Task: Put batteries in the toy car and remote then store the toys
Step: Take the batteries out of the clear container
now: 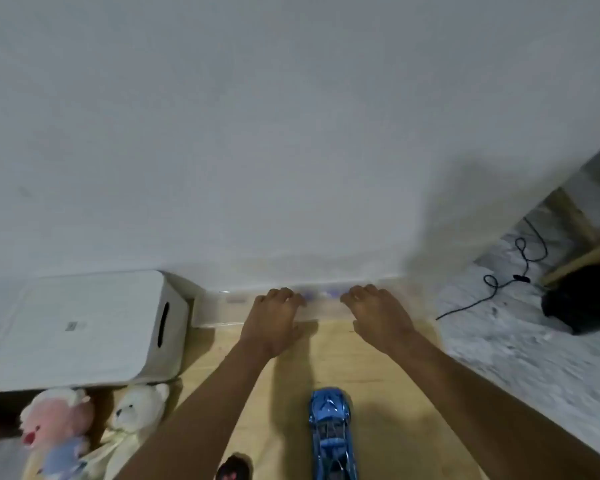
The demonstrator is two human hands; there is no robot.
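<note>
A shiny blue toy car (pixel 331 433) lies lengthwise on the wooden table (pixel 388 393), near the bottom edge between my forearms. A dark remote (pixel 234 468) with red marks peeks in at the bottom edge, left of the car. My left hand (pixel 274 323) and my right hand (pixel 378 315) both reach forward, their fingers curled over the near rim of a blurred clear plastic box (pixel 219 311) against the white wall. Something bluish shows between the hands inside the box. The blur hides how firmly the fingers grip.
A white lidded storage box (pixel 84 327) with a slot handle stands at the left. A pink plush toy (pixel 58 431) and a white plush bear (pixel 137 415) lie at the bottom left. Right of the table, a marbled floor holds a black cable (pixel 499 282) and a black object (pixel 586 299).
</note>
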